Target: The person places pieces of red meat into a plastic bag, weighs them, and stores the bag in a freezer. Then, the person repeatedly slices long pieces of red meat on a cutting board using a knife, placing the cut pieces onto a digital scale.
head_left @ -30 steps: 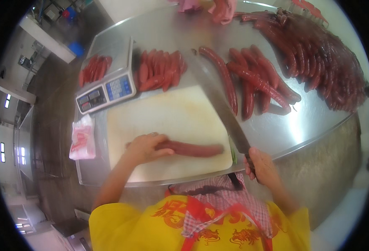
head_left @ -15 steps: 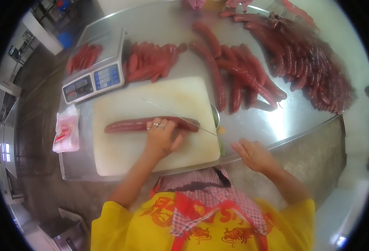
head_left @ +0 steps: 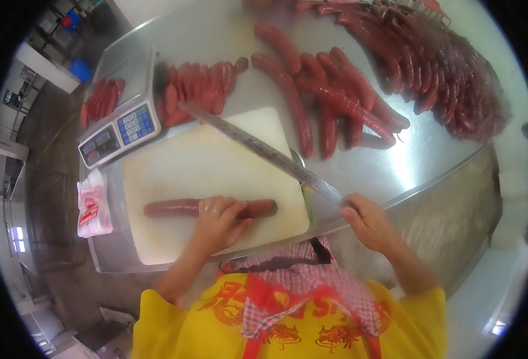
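A thick red sausage [head_left: 169, 208] lies crosswise on the white cutting board [head_left: 195, 149], near its front part. My left hand [head_left: 216, 220], with rings on it, is closed around the middle of the sausage and holds it against the board. My right hand [head_left: 369, 222] grips the handle end of a long knife [head_left: 258, 148] past the board's right edge. The blade slants up and left above the board, apart from the held sausage. Its tip shows in front of the pile of shorter sausages [head_left: 201, 90].
A scale [head_left: 117, 134] with sausage pieces [head_left: 103, 99] on its pan stands at the left. White plastic bags [head_left: 94, 203] lie beside the board. Several long sausages [head_left: 336, 102] and a large heap [head_left: 425, 72] cover the right of the metal table [head_left: 416, 167]. Something green shows under the board's right edge.
The sausage and my left hand have come nearer to me on the board. The knife, which crossed the sausage edge-on, is now raised off it with its blade's flat side showing.
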A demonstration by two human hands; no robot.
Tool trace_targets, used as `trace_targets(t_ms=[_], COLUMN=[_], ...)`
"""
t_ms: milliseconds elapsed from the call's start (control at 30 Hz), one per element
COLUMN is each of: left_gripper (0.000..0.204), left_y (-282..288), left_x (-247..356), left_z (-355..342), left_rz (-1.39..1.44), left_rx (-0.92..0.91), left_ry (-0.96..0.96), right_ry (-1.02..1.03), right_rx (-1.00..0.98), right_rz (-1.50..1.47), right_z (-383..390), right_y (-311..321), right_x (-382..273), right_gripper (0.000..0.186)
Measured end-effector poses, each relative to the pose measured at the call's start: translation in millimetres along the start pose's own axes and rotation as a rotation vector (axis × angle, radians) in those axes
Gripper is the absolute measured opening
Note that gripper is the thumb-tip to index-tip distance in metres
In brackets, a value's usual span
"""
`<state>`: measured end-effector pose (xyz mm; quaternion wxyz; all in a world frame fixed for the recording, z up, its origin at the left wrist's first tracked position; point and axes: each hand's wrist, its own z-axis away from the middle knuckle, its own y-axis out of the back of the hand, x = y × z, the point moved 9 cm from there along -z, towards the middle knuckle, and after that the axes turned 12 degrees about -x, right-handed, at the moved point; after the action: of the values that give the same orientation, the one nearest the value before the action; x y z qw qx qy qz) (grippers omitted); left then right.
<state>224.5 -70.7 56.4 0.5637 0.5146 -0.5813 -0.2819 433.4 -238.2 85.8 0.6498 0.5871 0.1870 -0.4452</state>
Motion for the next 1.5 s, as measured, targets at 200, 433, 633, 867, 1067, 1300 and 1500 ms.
trace_targets(t_ms=[200, 433, 633, 867, 1067, 1300, 1500], left_gripper=[0.028, 0.032, 0.03, 0.031, 0.031, 0.031, 0.032], left_y=[-3, -3, -4, -4, -6, -8, 3], left_x=[1, 2, -2, -2, -6, -3, -16], left_z=[22, 10, 8, 11, 14, 18, 28], left_rz=[0.068, -0.048, 0.002, 0.015, 0.018, 0.037, -0.012], left_rx=[0.272, 0.259, 0.252, 0.246, 0.275, 0.232, 0.252], left_ry=[-0.057, -0.049, 0.011, 0.033, 0.047, 0.059, 0.102], right_ry=[-0.215, -0.253, -0.229, -0.225, -0.366, -0.2, -0.215], right_rx=[-0.316, -0.482, -0.516, -0.49, -0.552, -0.455, -0.473], right_rz=[0.199, 0.392, 0.433, 0.177, 0.361, 0.248, 0.24], right_z=[-6, 16, -23, -54, 28, -63, -15], right_y=[-39, -12, -55, -97, -36, -122, -80], right_x=[26, 3, 7, 3, -5, -2, -13], right_gripper=[0.048, 0.055, 0.059, 0.057, 0.046, 0.055, 0.054])
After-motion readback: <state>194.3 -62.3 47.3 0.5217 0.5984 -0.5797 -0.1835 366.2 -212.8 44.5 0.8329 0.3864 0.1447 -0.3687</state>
